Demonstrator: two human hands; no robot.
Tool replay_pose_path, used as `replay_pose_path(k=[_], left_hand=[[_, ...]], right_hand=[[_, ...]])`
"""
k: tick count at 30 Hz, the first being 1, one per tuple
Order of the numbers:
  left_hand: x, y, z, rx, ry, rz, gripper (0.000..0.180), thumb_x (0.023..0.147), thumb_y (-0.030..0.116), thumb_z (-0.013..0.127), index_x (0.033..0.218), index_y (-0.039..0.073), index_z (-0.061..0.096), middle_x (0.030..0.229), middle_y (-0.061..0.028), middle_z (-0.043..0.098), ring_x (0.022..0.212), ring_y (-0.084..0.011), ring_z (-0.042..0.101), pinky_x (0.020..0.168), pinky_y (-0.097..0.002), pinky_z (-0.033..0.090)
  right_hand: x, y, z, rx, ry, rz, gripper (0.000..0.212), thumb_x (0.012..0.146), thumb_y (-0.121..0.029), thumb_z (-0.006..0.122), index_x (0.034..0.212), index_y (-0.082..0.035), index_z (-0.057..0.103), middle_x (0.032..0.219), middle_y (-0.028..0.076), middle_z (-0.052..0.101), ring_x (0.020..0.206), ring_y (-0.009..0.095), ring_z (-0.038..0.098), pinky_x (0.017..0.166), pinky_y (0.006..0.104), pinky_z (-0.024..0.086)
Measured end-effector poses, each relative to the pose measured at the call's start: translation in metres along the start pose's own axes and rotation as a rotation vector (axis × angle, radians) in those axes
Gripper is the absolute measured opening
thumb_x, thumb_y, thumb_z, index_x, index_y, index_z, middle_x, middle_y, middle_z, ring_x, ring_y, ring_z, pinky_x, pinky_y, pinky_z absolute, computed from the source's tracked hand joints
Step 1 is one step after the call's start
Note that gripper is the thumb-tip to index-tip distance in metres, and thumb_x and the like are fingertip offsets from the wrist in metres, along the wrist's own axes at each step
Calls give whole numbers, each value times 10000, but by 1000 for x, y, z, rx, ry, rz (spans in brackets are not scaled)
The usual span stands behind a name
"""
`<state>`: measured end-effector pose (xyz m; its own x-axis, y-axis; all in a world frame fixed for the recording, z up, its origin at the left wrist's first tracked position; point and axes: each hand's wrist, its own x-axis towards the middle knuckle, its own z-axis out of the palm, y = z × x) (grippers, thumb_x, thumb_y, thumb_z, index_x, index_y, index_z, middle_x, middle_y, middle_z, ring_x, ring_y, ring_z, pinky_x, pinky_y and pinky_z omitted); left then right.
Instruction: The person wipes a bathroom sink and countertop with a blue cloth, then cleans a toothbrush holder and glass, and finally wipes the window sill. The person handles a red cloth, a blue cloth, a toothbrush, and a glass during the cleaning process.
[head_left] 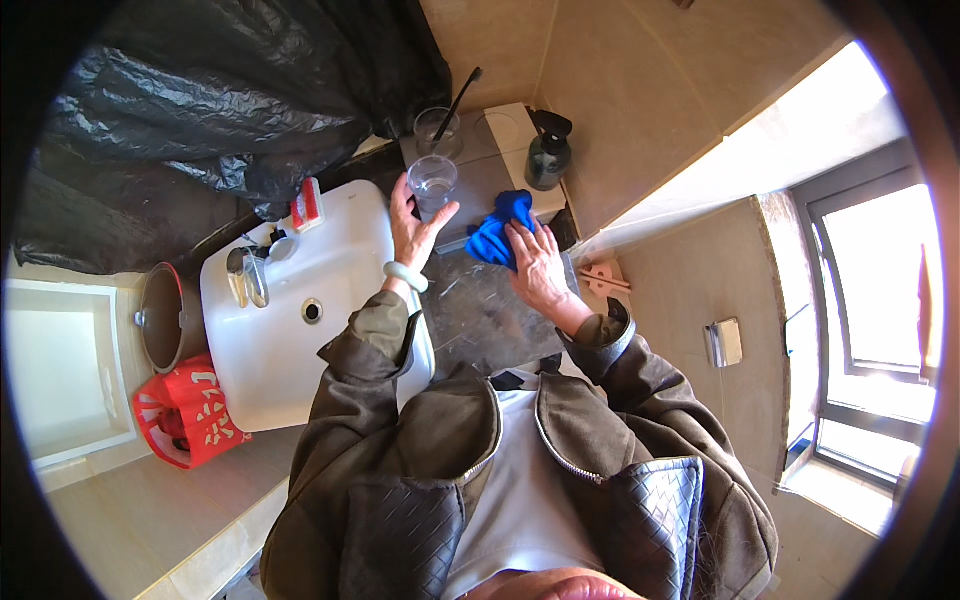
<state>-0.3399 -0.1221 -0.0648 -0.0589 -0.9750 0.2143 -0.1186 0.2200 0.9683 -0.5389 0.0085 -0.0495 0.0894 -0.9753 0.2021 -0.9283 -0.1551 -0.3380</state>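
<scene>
My left hand (417, 226), with a pale bangle at the wrist, is closed round a clear cup (433, 180) above the near edge of a grey shelf. Behind that cup stands another clear cup (437, 134) with a black toothbrush (457, 105) leaning out of it. To the right, my right hand (541, 268) presses a bunched blue cloth (493, 238) against the shelf's front part, its fingers over the cloth. A dark pump bottle (548, 152) stands just beyond the cloth, at the shelf's right end.
Left of my hands is a white washbasin (352, 255) with a tap (247, 276) and a red-and-white box (307, 204) on its rim. Black plastic sheeting (220, 110) hangs behind. A brown bucket (168, 318) and a red bag (188, 412) are at far left; a window (870, 290) is at right.
</scene>
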Motion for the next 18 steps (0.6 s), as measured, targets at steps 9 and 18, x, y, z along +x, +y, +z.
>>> replay_pose_path(k=[9,18], left_hand=[[-104,24,17,-25,-148,-214,633,957,413,601,1417,28,400,1320,-176,502,1181,-261,524,1021,-373,410],[-145,-2,18,402,-192,-269,415,860,422,699,930,13,671,799,-186,666,726,-310,641,677,-389,495]], right_hand=[[-23,-12,22,593,-46,214,774,667,-202,773,1361,-31,474,1360,212,499,1190,416,500,1036,462,400],[-66,1,11,888,-507,278,520,782,-216,801,1234,-19,636,1064,136,702,988,200,663,859,327,526]])
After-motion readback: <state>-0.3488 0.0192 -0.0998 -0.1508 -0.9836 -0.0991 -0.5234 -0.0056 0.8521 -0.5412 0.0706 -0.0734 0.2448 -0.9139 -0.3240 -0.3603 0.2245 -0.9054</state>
